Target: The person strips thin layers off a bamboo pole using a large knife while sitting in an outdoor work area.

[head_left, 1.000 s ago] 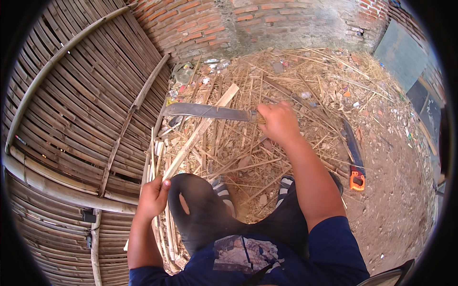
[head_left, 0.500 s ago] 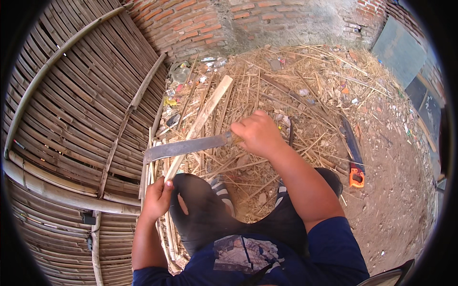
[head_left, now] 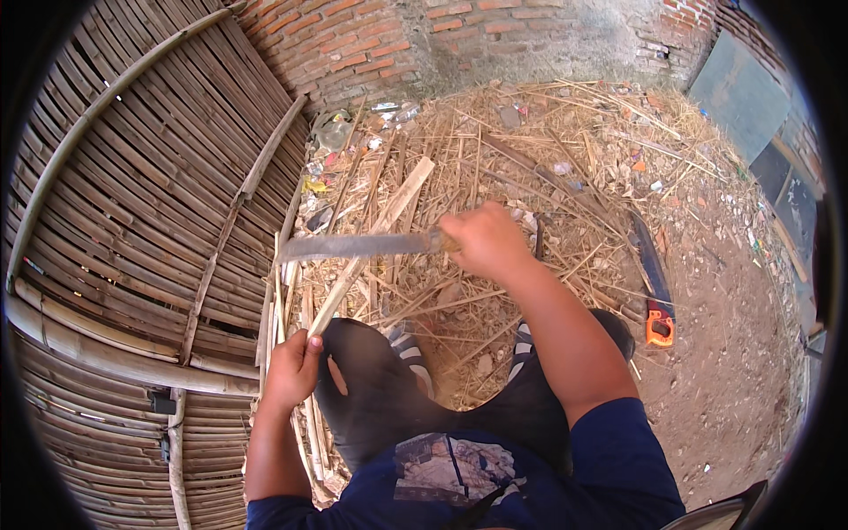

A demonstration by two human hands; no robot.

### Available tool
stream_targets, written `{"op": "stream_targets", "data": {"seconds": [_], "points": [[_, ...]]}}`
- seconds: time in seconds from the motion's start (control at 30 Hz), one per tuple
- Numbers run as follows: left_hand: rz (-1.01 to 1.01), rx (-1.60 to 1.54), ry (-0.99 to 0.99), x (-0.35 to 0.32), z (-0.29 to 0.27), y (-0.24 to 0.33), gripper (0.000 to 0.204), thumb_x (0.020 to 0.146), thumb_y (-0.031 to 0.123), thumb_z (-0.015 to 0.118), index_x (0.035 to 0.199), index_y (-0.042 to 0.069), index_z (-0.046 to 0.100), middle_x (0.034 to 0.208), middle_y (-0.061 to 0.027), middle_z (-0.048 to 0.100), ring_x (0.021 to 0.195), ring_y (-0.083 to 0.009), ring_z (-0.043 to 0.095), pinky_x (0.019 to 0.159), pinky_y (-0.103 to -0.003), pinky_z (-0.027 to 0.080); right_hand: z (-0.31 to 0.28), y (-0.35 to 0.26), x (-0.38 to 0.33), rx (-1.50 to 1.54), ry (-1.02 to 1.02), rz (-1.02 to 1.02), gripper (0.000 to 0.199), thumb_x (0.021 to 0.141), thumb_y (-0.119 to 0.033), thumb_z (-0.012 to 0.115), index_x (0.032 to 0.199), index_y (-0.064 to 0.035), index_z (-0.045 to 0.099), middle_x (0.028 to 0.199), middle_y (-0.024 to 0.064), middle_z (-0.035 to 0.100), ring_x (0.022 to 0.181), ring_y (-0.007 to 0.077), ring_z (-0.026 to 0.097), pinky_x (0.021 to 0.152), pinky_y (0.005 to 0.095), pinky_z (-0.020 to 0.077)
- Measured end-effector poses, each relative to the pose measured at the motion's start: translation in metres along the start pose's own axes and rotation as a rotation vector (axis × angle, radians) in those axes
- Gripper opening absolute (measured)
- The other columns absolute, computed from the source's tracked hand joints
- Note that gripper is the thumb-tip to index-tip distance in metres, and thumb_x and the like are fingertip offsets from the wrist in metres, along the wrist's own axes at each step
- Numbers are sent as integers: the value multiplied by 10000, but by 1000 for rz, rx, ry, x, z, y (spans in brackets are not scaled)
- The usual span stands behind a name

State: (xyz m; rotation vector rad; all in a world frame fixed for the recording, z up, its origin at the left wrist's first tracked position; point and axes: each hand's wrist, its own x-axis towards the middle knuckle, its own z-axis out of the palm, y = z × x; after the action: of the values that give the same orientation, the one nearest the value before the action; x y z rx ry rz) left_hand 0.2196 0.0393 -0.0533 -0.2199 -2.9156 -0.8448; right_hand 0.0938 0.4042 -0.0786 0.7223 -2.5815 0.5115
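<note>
My left hand (head_left: 293, 367) is closed round the near end of a pale bamboo strip (head_left: 396, 205), which slants away to the upper right beside my left knee. In my right hand (head_left: 488, 240) is the handle of a machete (head_left: 367, 246), my fingers wrapped round it. Its long grey blade points left and lies across the strip's middle as seen from above. Whether the edge touches the strip I cannot tell. The blade is slightly smeared by motion.
A slatted bamboo wall (head_left: 150, 194) rises close on my left. A saw with an orange handle (head_left: 660, 327) lies on the dirt to my right. Split bamboo pieces and shavings (head_left: 450, 305) litter the ground round my feet. A brick wall (head_left: 371, 53) stands at the back.
The machete and my right hand have moved away from me along the strip, and the blade is now more level. The strip's far end has dipped slightly nearer and to the right.
</note>
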Motion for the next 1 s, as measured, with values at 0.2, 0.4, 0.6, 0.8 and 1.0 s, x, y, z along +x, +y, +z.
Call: {"op": "stream_targets", "data": {"seconds": [0.2, 0.4, 0.6, 0.8, 1.0], "points": [[48, 204, 123, -8, -11, 0, 344, 1036, 230, 556, 794, -10, 509, 629, -230, 535, 548, -415, 483, 532, -440, 405, -9, 20, 5, 27, 8, 408, 247, 822, -204, 747, 1040, -124, 661, 809, 90, 703, 794, 284, 710, 668, 456, 550], [-47, 91, 171, -27, -24, -15, 323, 1038, 213, 547, 822, -27, 530, 610, -226, 510, 521, -324, 425, 536, -417, 401, -14, 82, -8, 103, 270, 746, 326, 860, -221, 733, 1155, -92, 688, 802, 99, 709, 670, 226, 673, 621, 397, 535], [-28, 78, 143, -26, -24, -1, 315, 1039, 218, 544, 855, -39, 548, 629, -242, 525, 537, -384, 484, 541, -431, 408, -43, 14, 0, 413, 51, 471, 194, 849, -217, 727, 1001, -109, 673, 731, 86, 675, 721, 267, 684, 631, 413, 515], [5, 181, 161, -14, -17, 26, 304, 1042, 216, 537, 867, -32, 556, 651, -254, 552, 587, -456, 536, 550, -453, 418, -20, -15, -4, 57, 163, -163, 143, 794, -167, 750, 869, -140, 632, 695, 32, 644, 576, 207, 603, 650, 383, 495], [1, 184, 144, -22, -16, 13, 321, 1051, 225, 524, 853, -26, 542, 631, -238, 536, 550, -428, 503, 540, -440, 412, -14, 4, -1, 258, 31, 99, 135, 821, -186, 752, 913, -139, 665, 644, 31, 618, 558, 177, 606, 614, 360, 492]]}}
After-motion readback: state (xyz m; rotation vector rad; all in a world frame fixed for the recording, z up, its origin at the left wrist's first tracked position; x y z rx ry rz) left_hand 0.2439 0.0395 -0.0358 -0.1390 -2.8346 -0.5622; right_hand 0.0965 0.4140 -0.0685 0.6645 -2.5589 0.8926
